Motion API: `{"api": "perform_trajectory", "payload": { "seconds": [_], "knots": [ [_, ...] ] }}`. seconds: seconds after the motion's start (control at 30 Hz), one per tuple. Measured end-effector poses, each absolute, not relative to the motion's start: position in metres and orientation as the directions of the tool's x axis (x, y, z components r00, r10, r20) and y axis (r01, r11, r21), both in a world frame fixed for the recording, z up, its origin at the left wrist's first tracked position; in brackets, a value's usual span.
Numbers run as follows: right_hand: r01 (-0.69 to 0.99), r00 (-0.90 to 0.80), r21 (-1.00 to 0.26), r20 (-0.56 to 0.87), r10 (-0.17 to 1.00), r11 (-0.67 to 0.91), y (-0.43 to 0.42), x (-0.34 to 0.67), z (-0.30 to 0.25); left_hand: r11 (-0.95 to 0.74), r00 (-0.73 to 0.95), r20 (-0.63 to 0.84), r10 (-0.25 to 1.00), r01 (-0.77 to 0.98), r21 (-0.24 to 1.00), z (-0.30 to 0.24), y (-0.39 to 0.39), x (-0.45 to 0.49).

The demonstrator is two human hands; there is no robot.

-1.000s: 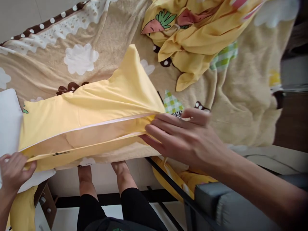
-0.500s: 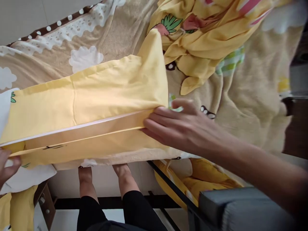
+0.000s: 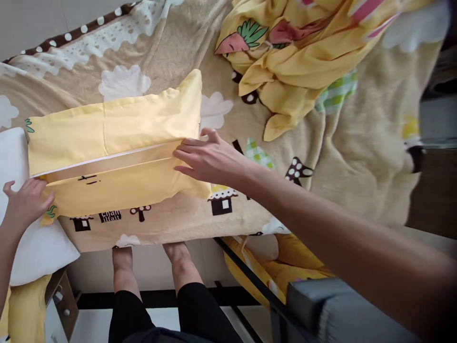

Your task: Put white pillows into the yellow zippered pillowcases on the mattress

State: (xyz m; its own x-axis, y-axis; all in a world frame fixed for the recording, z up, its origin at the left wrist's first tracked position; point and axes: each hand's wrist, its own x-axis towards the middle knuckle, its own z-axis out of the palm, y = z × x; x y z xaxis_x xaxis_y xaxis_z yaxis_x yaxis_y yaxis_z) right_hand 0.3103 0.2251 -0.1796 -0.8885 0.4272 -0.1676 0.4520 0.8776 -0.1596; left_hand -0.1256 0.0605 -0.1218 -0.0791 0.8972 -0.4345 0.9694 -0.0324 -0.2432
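A yellow pillowcase (image 3: 143, 119) lies on the bed with its long opening facing me and its two edges parted. My right hand (image 3: 210, 157) pinches the right end of the opening between thumb and fingers. At the opening's left end, my left hand (image 3: 28, 202) is closed on the cloth, its fingertips partly hidden by the folds. Under and beside my left hand rests a white pillow (image 3: 39, 255), cut off by the frame's left edge. The pillowcase's left end meets this pillow.
A beige patterned blanket (image 3: 342, 186) covers the bed. Crumpled yellow fabric with carrot prints (image 3: 296, 71) is heaped at the far right. By the near edge are a black metal rail (image 3: 246, 271), a grey padded chair (image 3: 357, 309) and a small cabinet (image 3: 66, 300).
Both hands have moved away from me with the pillowcase. My right hand has shifted left and my left hand has come further into view, closer together. The opening is still parted.
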Motion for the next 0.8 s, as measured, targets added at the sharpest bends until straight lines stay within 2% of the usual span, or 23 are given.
{"api": "perform_trajectory", "payload": {
  "seconds": [0.07, 0.2, 0.27, 0.37, 0.4, 0.47, 0.63, 0.73, 0.8],
  "knots": [
    [0.524, -0.848, -0.209, -0.217, 0.484, 0.825, 0.225, 0.308, -0.196, 0.022, -0.112, -0.415, 0.903, 0.976, -0.215, -0.139, 0.071, -0.121],
    [0.745, -0.666, -0.244, -0.248, 0.703, 0.62, 0.22, 0.298, -0.201, 0.095, -0.114, -0.285, 0.952, 0.992, -0.078, -0.162, 0.083, -0.079],
    [0.813, -0.582, -0.234, -0.281, 0.763, 0.534, 0.218, 0.29, -0.197, 0.035, -0.016, -0.224, 0.974, 0.996, 0.082, -0.171, 0.091, -0.037],
    [0.869, -0.494, -0.186, -0.286, 0.821, 0.458, 0.22, 0.28, -0.189, -0.197, 0.276, -0.159, 0.948, 0.899, 0.391, -0.19, 0.116, 0.039],
    [0.879, -0.476, -0.168, -0.265, 0.838, 0.447, 0.221, 0.278, -0.187, -0.253, 0.354, -0.147, 0.923, 0.851, 0.461, -0.199, 0.129, 0.064],
    [0.884, -0.467, -0.138, -0.211, 0.859, 0.446, 0.222, 0.277, -0.183, -0.261, 0.401, -0.156, 0.903, 0.798, 0.543, -0.218, 0.158, 0.106],
    [0.895, -0.444, -0.088, -0.099, 0.891, 0.437, 0.226, 0.291, -0.178, -0.228, 0.47, -0.299, 0.831, 0.777, 0.587, -0.264, 0.213, 0.153],
    [0.916, -0.394, -0.087, -0.014, 0.919, 0.392, 0.232, 0.306, -0.179, -0.206, 0.475, -0.412, 0.777, 0.812, 0.546, -0.275, 0.216, 0.149],
    [0.923, -0.378, -0.082, -0.007, 0.926, 0.376, 0.235, 0.314, -0.18, -0.165, 0.435, -0.477, 0.764, 0.846, 0.507, -0.274, 0.214, 0.146]
  ]
}}
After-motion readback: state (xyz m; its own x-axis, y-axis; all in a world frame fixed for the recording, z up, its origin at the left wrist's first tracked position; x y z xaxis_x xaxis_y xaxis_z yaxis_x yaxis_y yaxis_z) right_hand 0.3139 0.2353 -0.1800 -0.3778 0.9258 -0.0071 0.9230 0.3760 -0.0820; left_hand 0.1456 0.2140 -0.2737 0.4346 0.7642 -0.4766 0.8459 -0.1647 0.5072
